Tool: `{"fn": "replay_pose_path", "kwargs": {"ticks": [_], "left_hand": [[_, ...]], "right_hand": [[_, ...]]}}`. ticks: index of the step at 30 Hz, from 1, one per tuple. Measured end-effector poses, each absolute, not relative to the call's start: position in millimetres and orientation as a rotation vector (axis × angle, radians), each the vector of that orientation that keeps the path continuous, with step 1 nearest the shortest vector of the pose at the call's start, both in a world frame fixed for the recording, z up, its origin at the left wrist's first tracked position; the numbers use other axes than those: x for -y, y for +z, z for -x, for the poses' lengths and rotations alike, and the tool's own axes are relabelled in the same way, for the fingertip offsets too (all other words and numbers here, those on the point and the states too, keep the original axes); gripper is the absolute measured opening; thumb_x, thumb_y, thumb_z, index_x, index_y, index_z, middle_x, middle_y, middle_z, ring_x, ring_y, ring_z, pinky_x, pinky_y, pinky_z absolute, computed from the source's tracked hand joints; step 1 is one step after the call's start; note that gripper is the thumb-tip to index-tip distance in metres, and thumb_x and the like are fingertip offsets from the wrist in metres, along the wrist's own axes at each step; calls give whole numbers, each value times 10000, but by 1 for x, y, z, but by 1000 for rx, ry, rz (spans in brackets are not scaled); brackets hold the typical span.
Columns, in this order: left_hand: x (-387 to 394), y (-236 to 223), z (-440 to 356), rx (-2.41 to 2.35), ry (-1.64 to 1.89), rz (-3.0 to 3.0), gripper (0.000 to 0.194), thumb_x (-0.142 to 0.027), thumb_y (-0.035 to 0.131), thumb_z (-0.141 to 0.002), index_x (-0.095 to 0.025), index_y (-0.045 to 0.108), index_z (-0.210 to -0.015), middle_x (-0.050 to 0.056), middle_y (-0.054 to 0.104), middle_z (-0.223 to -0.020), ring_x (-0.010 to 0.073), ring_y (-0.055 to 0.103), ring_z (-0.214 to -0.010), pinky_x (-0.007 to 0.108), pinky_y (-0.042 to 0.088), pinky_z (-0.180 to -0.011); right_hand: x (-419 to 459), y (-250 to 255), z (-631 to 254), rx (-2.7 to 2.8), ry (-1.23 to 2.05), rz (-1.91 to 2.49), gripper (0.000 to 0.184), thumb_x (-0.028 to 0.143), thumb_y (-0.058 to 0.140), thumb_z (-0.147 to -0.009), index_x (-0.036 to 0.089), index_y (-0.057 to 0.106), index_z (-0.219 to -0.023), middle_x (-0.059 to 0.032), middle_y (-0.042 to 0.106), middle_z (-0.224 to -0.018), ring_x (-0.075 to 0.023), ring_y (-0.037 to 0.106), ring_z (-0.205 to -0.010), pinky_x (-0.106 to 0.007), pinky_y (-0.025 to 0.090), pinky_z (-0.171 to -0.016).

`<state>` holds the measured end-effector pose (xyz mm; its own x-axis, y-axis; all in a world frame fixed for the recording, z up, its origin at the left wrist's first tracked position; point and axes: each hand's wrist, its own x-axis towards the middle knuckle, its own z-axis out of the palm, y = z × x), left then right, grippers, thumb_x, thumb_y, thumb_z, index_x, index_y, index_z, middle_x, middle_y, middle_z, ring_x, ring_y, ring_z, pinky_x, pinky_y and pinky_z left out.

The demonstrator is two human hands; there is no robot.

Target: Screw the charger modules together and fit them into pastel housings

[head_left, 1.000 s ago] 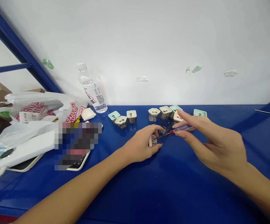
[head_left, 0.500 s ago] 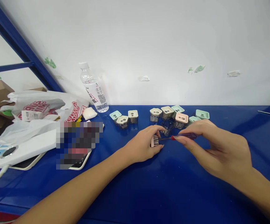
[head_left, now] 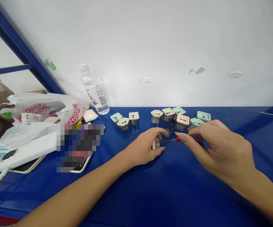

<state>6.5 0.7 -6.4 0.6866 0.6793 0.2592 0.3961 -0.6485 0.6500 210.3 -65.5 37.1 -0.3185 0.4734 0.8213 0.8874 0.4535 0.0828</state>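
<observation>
1. Sharpener top (head_left: 153, 144), pale pink with metal blades, lies sideways at the centre of the frame, gripped between the left hand's (head_left: 142, 146) thumb and fingers.
2. Right hand (head_left: 223, 151), right of centre and apart from the left, pinches a screwdriver (head_left: 178, 139), its shaft pointing left at the metal; whether the tip touches is too small to tell.
3. Good handling calls for a firm brace against the blue table (head_left: 174, 189), the shaft square to the screw, light steady pressure, and fingertips away from the blades.
</observation>
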Motion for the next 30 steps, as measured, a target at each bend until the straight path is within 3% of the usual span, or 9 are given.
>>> {"fn": "replay_pose_path", "kwargs": {"ticks": [5, 9, 13, 15, 16, 18, 20, 26, 30], "left_hand": [[0, -8, -6, -812, 679, -2336, 441, -225, 681, -864, -203, 507, -1269, 102, 640, -1199, 249, 642, -1074, 416, 524, -961], [0, -8, -6, -789, 752, -2340, 453, -169, 654, -844, -212, 491, -1265, 82, 623, -1163, 233, 630, -1065, 394, 519, -953], [0, -3, -5, -860, 794, -2281, 460, -104, 580, -816, -214, 437, -1239, 82, 594, -1172, 174, 622, -858, 341, 535, -789], [-1, 1, -5, -896, 821, -2214, 414, -106, 573, -814, -213, 412, -1180, 84, 597, -1155, 151, 603, -781, 317, 521, -721], [-2, 3, -4, -903, 848, -2181, 396, -111, 578, -815, -215, 399, -1153, 80, 607, -1135, 152, 610, -792, 312, 518, -722], [-5, 8, -2, -908, 910, -2114, 381, -126, 603, -820, -225, 378, -1112, 66, 634, -1099, 165, 634, -857, 314, 519, -759], [-7, 12, -1, -922, 927, -2044, 370, -143, 632, -821, -235, 376, -1071, 53, 667, -1089, 160, 648, -843, 306, 519, -749], [-8, 15, 1, -1006, 923, -2044, 351, -246, 807, -755, -212, 528, -966, 50, 712, -1172, 134, 629, -715, 293, 506, -680], [-9, 8, -1, -941, 1012, -2188, 497, -326, 788, -818, -212, 557, -1243, 90, 662, -1271, 200, 671, -922, 346, 545, -804]], "right_hand": [[69, 34, -209, 1926, -706, 1164, 404, 413, 555, -1007, 224, 526, -651, 49, 479, -458, -121, 481, -452, -288, 349, -525], [69, 37, -211, 1843, -611, 1200, 389, 425, 562, -998, 232, 566, -661, 27, 565, -505, -135, 533, -507, -292, 333, -525], [64, 50, -220, 1584, -399, 1424, 422, 489, 540, -989, 233, 619, -662, 23, 572, -522, -136, 494, -488, -304, 277, -487], [58, 54, -227, 1571, -165, 1486, 469, 545, 510, -982, 228, 639, -662, 26, 581, -540, -127, 484, -474, -293, 305, -486], [54, 55, -230, 1619, -23, 1465, 475, 556, 495, -981, 226, 663, -685, 10, 638, -607, -138, 539, -523, -286, 353, -510], [46, 52, -235, 1765, 193, 1358, 481, 563, 486, -973, 226, 683, -693, -47, 756, -926, -196, 676, -784, -303, 471, -664], [38, 46, -237, 1877, 338, 1358, 494, 558, 471, -980, 227, 672, -674, -54, 754, -1083, -209, 690, -851, -319, 499, -717], [33, 31, -228, 1948, 548, 1564, 535, 631, 386, -986, 234, 708, -829, -33, 728, -765, -200, 623, -639, -313, 434, -576], [33, 26, -222, 1969, 613, 1522, 548, 632, 363, -992, 232, 703, -833, -42, 750, -842, -225, 672, -783, -323, 478, -673]]}}
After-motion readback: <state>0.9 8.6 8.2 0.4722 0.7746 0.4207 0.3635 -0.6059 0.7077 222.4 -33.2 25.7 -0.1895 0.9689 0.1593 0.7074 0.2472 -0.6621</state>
